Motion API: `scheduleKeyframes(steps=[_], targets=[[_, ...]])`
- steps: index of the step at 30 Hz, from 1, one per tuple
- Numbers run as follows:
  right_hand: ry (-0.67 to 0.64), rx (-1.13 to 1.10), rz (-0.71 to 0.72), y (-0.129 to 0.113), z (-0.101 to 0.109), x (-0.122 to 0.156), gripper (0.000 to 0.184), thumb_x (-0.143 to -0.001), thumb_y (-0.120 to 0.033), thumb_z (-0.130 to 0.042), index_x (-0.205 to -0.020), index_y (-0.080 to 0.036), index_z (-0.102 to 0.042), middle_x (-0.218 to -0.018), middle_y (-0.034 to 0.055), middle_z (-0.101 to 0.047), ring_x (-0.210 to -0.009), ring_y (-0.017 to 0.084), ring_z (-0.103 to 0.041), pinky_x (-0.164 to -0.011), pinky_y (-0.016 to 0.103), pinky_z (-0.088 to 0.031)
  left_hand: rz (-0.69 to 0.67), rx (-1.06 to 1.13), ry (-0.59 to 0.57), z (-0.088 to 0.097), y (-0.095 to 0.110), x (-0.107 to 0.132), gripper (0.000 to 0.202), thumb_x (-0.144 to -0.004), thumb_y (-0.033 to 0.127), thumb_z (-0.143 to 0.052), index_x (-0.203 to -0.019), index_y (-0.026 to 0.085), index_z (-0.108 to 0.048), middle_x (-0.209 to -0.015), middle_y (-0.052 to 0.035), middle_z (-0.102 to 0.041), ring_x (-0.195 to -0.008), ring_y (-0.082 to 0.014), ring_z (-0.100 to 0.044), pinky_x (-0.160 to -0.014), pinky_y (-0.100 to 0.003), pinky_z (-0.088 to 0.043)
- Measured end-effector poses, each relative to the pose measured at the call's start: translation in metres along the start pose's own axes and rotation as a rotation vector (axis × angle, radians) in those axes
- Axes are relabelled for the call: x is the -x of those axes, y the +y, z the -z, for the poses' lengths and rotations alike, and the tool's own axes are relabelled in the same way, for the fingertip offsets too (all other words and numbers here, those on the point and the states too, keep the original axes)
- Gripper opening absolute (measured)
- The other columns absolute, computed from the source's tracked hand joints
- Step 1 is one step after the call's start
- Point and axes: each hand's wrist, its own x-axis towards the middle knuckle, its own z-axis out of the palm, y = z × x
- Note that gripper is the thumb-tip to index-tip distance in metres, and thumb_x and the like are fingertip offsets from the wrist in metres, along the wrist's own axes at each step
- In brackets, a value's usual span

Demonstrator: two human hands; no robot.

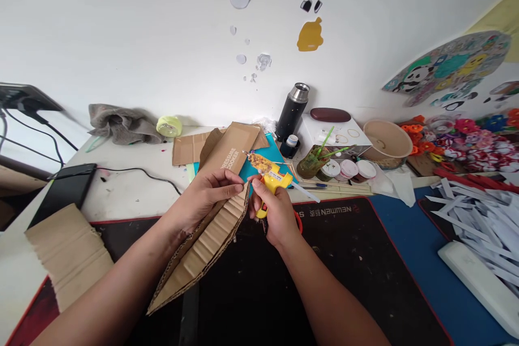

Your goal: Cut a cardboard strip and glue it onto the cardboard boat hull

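My left hand (213,194) pinches the upper edge of a long, boat-shaped cardboard piece (214,235) with ridged inner faces and a pointed near end. In my right hand (278,211) is a yellow glue gun (278,179), its nozzle pointing up and left, away from the cardboard. A pale glue stick (306,192) sticks out of its back. My right thumb and fingertips are close to the far tip of the cardboard; whether they press on it I cannot tell. Part of a red ring-shaped handle (299,221) shows behind my right wrist.
A black desk mat (332,270) lies beneath my hands. Behind are flat cardboard (223,154), a black flask (292,111), paint jars (348,169) and a beige bowl (387,140). Paper strips (478,221) pile at right; a cardboard scrap (71,254) lies at left.
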Motion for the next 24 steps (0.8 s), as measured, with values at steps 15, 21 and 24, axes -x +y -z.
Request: scheduleKeyframes(steps=[15,21,24], targets=[[-0.039,-0.056,-0.037,-0.0020,-0.0026,0.0018,0.041,-0.078,-0.052,-0.092,-0.086,-0.018,-0.072,-0.048,-0.0092,-0.053,-0.038,0.010,-0.051,-0.038,0.020,-0.039,0.043,0.007,-0.107,0.0045,-0.0027,0.0001,0.036,-0.071,0.039,-0.102,-0.086,0.019,-0.076,-0.081,-0.0028,-0.079,-0.078,-0.0201,-0.074,-0.076,-0.030,-0.058],[-0.055,-0.064,-0.040,-0.0007,-0.0008,0.0015,0.039,-0.079,-0.052,-0.092,-0.083,-0.019,-0.071,-0.047,-0.0100,-0.051,-0.037,0.010,-0.050,-0.038,0.020,-0.039,0.077,0.061,-0.201,0.0030,-0.0036,0.0012,0.035,-0.075,0.038,-0.100,-0.087,0.019,-0.073,-0.082,-0.0060,-0.080,-0.079,-0.0257,-0.078,-0.082,-0.038,-0.062],[-0.057,-0.088,-0.058,-0.0007,-0.0010,0.0018,0.040,-0.078,-0.052,-0.093,-0.084,-0.019,-0.071,-0.048,-0.0099,-0.051,-0.037,0.010,-0.050,-0.037,0.019,-0.037,0.068,0.045,-0.168,0.0033,-0.0034,0.0012,0.035,-0.075,0.038,-0.100,-0.087,0.019,-0.074,-0.083,-0.0055,-0.080,-0.079,-0.0251,-0.078,-0.081,-0.037,-0.062]])
